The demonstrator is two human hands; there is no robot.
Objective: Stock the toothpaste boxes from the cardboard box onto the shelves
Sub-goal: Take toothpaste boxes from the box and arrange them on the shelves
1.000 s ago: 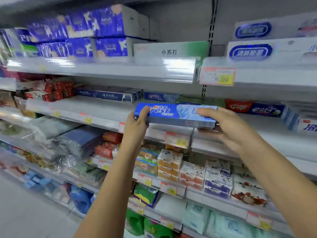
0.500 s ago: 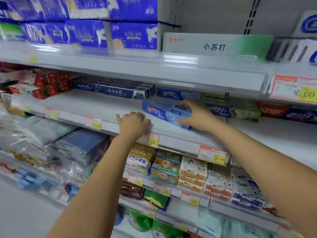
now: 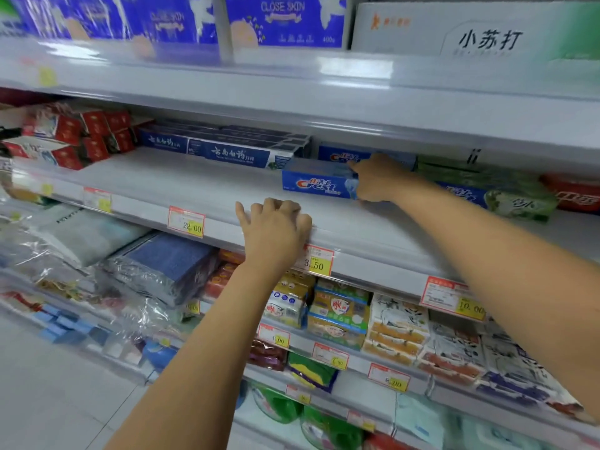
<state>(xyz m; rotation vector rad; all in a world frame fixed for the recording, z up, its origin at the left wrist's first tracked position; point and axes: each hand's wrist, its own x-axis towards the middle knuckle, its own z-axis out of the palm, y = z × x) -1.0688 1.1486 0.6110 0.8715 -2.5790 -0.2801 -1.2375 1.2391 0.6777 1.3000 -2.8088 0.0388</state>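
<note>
Alt text: a shop aisle seen close up, in a supermarket or general store. White metal shelves (image 3: 357, 102) run in tiers, their front rails carrying red-and-yellow price tags (image 3: 186, 221) with printed figures. Goods sit in matching rows: a Crest toothpaste box (image 3: 319, 185) and dark blue toothpaste boxes (image 3: 227, 153) on the middle shelf (image 3: 194, 186), stacked wrapped packs (image 3: 337, 315) below, and blue packs printed CLOSE SKIN (image 3: 282, 21) above
</note>
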